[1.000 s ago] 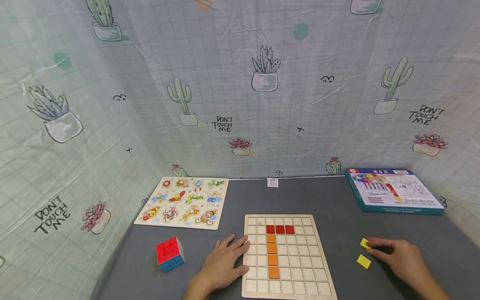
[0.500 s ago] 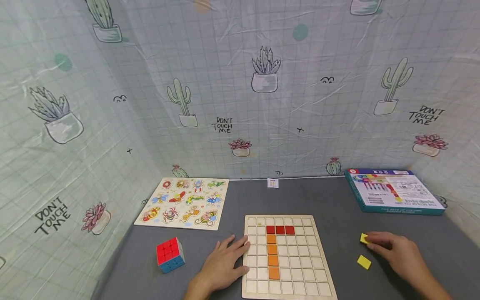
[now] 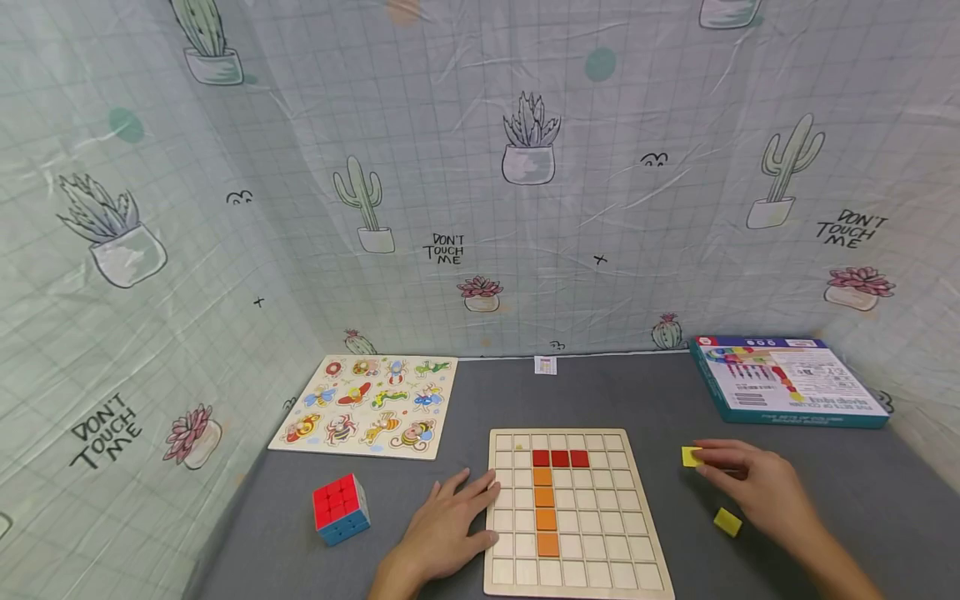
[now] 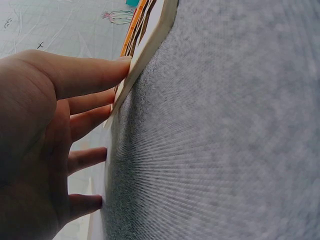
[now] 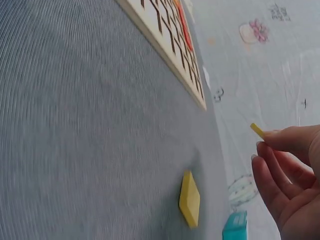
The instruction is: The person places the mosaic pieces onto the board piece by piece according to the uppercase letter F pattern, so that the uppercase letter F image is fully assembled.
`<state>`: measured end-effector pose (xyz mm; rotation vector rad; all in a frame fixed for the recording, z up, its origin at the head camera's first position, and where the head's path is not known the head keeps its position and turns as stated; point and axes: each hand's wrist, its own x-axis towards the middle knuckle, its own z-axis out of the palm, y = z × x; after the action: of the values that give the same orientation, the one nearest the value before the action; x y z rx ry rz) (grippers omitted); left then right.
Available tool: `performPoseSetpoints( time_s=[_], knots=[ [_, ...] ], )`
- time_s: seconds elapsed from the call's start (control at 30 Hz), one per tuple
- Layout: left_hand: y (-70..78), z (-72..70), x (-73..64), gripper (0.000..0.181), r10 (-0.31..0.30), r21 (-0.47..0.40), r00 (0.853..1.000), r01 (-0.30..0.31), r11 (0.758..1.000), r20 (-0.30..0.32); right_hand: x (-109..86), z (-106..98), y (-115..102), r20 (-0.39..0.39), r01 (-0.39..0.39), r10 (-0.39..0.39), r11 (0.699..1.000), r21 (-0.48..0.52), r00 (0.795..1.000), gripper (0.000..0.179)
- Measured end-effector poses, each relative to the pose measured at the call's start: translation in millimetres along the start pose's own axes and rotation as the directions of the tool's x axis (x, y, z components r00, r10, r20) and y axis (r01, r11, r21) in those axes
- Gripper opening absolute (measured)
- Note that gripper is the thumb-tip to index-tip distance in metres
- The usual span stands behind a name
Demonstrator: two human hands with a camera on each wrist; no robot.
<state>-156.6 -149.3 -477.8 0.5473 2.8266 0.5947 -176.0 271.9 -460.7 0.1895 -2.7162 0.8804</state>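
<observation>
Between thumb and fingertips my right hand (image 3: pixel 757 483) pinches a yellow square tile (image 3: pixel 691 457), held above the grey table to the right of the board. In the right wrist view the pinched tile (image 5: pixel 257 130) shows edge-on. A second yellow tile (image 3: pixel 727 522) lies on the table below that hand. My left hand (image 3: pixel 444 529) rests with spread fingers at the left edge of the wooden grid board (image 3: pixel 600 575), its thumb and fingertips touching the rim. Set in the board are a row of red tiles (image 3: pixel 559 459) and, under its left end, a column of orange tiles (image 3: pixel 544 497).
A Rubik's cube (image 3: pixel 341 508) sits left of my left hand. Behind it lies a wooden insect puzzle (image 3: pixel 363 407). At the back right is a flat teal-edged box (image 3: pixel 791 382). A small white label (image 3: pixel 546 365) lies at the table's back edge, before a cactus-print curtain (image 3: pixel 570 217).
My right hand has lifted the farther yellow tile off the table and moved left toward the board with it. The left hand and the board stay in place.
</observation>
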Motion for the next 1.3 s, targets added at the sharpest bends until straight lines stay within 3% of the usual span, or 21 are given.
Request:
performPoseSetpoints(
  time_s=[0.37, 0.73, 0.97, 1.3],
  knots=[
    [-1.1, 0.3, 1.0, 0.064, 0.004, 0.015, 1.000, -0.004, 1.000, -0.002, 2.5, 26, -33, 0.140, -0.015, -0.004, 0.991, 0.130, 0.990, 0.018],
    [0.6, -1.6, -0.6, 0.064, 0.007, 0.016, 1.000, -0.007, 1.000, 0.003, 2.1, 59, -65, 0.324, -0.061, -0.029, 0.962, 0.267, 0.946, 0.023],
    [0.6, -1.1, -0.5, 0.064, 0.002, 0.021, 1.000, -0.002, 1.000, 0.003, 6.2, 81, -80, 0.348, 0.016, -0.134, 0.947, 0.322, 0.928, 0.018],
    [0.2, -0.5, -0.9, 0.064, -0.012, 0.005, 1.000, 0.012, 1.000, 0.009, 9.7, 99, -93, 0.298, 0.137, -0.220, 0.952, 0.275, 0.929, 0.014]
  ],
)
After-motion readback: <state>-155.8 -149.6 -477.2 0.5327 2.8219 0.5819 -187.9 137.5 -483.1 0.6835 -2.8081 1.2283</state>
